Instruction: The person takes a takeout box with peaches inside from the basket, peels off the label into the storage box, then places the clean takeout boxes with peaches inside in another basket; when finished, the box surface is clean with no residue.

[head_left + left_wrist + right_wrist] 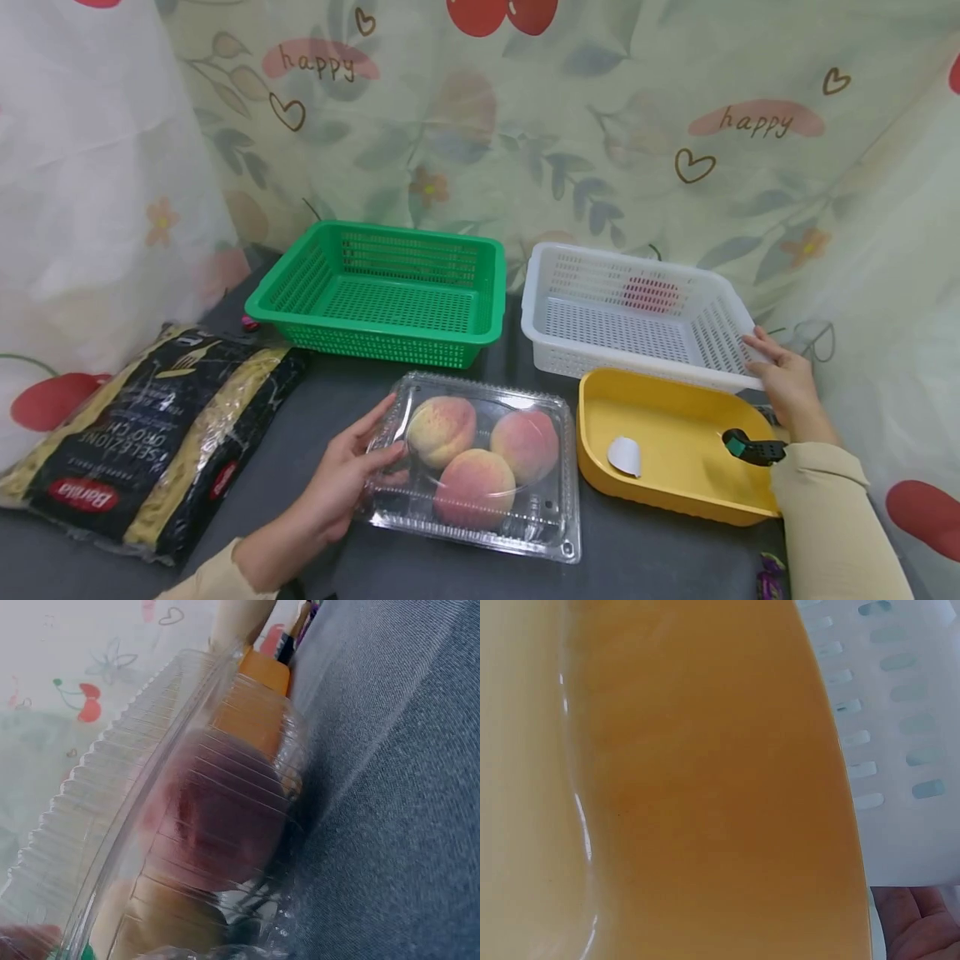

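A clear plastic box [480,467] sits on the dark gray cloth [660,550], near the person and in the middle. Its lid is closed. Inside are three peaches [480,454], two at the far side and one at the near side.

The left hand [348,483] holds the left edge of the box. The thumb lies on top of the lid and the fingers curl round the side. In the left wrist view the ribbed wall of the box [187,802] fills the picture, with a peach showing through it.

The right hand [783,379] is far over on the right. Its fingers rest on the right rim of the white basket [637,312], and they look bent round it, but I cannot tell how tight the hold is. A yellow tray [675,450] lies just in front of the white basket, and a green basket [382,292] stands to the left of the white one. A bag of pasta [150,433] lies at the far left.

The box looks thin and bendy, so it will probably crackle and bend if it is squeezed hard. The plastic is smooth and may slip. The peaches are soft and can bruise, and they give the box some weight. One hand on one edge may let the box sag or pop open. I think a better hold is at the rim on both sides, or flat under the bottom, keeping it level.
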